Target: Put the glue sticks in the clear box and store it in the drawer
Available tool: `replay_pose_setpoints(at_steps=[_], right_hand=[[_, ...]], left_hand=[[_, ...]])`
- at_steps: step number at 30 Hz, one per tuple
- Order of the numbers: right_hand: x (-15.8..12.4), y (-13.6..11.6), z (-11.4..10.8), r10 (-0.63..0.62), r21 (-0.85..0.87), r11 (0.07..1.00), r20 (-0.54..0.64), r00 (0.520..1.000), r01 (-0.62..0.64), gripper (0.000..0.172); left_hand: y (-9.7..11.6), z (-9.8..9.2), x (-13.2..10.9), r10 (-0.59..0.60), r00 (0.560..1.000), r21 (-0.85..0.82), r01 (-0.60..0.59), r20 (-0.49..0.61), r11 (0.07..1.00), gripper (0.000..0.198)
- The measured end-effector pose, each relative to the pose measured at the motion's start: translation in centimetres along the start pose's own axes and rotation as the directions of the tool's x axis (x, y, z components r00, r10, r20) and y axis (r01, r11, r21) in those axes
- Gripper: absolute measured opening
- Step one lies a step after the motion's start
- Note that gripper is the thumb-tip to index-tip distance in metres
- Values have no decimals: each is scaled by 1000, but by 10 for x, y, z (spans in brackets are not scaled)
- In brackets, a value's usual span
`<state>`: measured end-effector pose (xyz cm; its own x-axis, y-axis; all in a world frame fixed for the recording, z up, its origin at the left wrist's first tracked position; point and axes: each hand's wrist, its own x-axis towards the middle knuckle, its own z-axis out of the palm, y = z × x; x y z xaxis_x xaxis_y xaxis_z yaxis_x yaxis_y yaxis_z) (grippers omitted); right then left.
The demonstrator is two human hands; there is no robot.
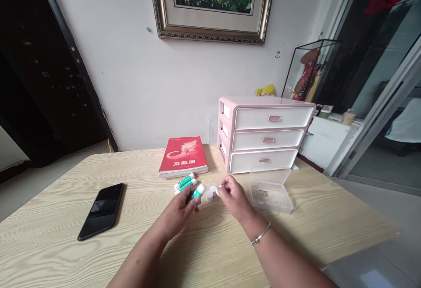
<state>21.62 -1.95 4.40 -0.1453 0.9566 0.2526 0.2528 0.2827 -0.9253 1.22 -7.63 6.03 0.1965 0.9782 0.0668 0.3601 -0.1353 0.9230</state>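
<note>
You're at a pale wood-grain table [296, 231], with a white wall [138, 82] and a gilt-framed peacock picture [213, 7] ahead. Your left hand [179, 213] is curled closed around a green-and-white tube [199, 191], and your right hand [234, 197], wearing a silver bangle [261, 233], pinches a small white piece [219, 187]. Two round white caps [210, 193] sit between your hands, with a second tube [184, 182] just beyond. Farther ahead lie a red book [183, 156] and a pink-and-white drawer unit [266, 134]. A black smartphone [101, 211] lies left of your hands, and a clear plastic box [271, 190] sits right. The book shows a monster and large characters; the tube labels are too small to read.
</note>
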Motion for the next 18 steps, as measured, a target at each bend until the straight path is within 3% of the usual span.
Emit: replay_pose_setpoints(at_steps=[2,5,11,18], right_hand=[[1,-6,-5,36,314,947,75,997,-58,15],[-1,-13,-10,44,501,852,219,975,-151,25],[-11,-23,-9,-39,424,902,267,963,-81,38],[-16,-24,-7,-131,302,952,279,951,42,38]], left_hand=[[6,5,-5,3,992,-144,15,124,989,37],[10,10,-8,19,977,-265,39,213,963,37],[12,5,-7,-27,985,-310,79,168,947,39],[21,1,-8,-39,980,-335,104,193,937,38]])
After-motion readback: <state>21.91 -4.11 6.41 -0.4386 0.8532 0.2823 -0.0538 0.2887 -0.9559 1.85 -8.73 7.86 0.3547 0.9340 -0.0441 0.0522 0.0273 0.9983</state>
